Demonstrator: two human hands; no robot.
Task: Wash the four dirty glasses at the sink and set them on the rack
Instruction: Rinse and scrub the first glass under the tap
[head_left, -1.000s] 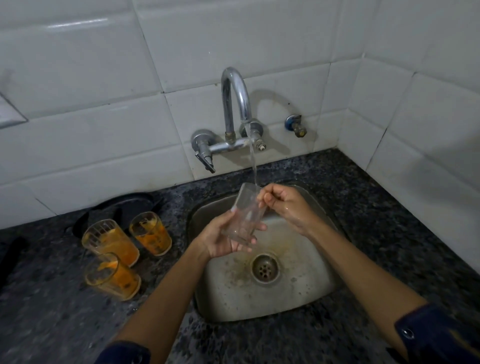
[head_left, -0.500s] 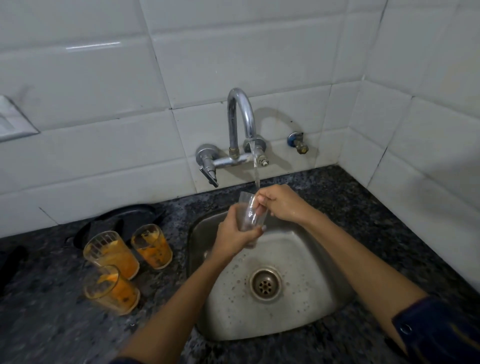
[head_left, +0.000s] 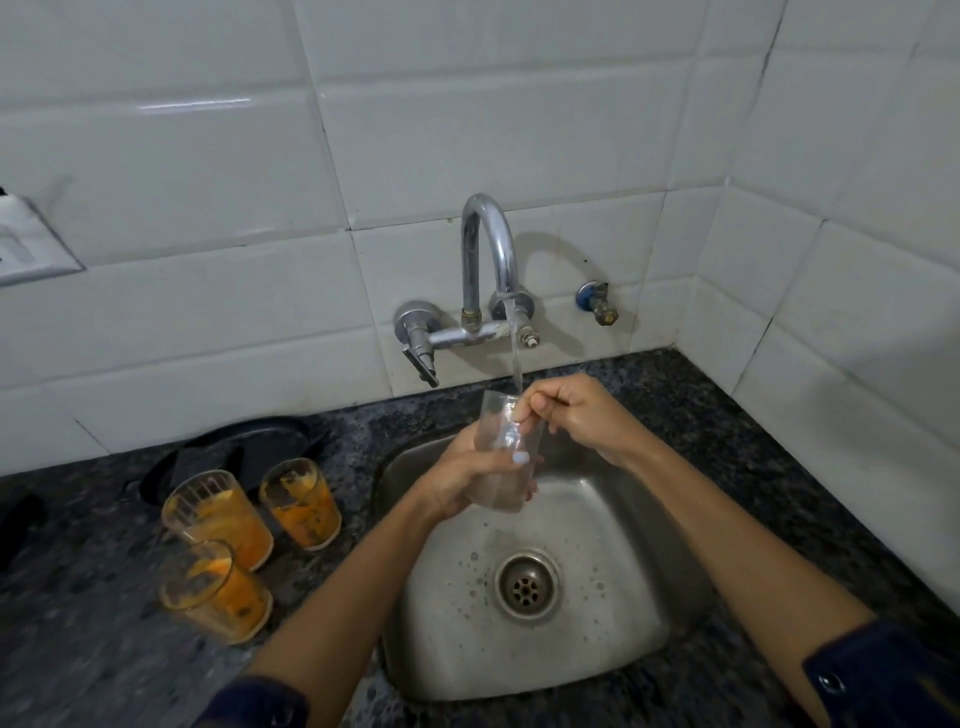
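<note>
Head view of a steel sink set in a dark speckled stone bench, centre and lower right of the frame. The left hand is wrapped around the lower body of a clear drinking glass, holding it upright above the basin, just left of frame centre. The right hand is at the glass rim, its fingers dipped inside the glass and pressed to the inner wall; it grips nothing else. A thin stream of water falls from the curved chrome tap, mounted on the white tiled wall, into the mouth of the glass. The round drain lies below the hands, with droplets scattered on the basin floor around it.

Lower left of the frame: three glasses streaked with orange residue stand upright on the bench in a close cluster, a rear left glass, a rear right glass and a front glass; the front one overlaps the rear left one in view. Behind them lies a black tray-like object, details unclear. A small valve projects from the wall to the right of the tap. Dark blue sleeves show at the bottom edge.
</note>
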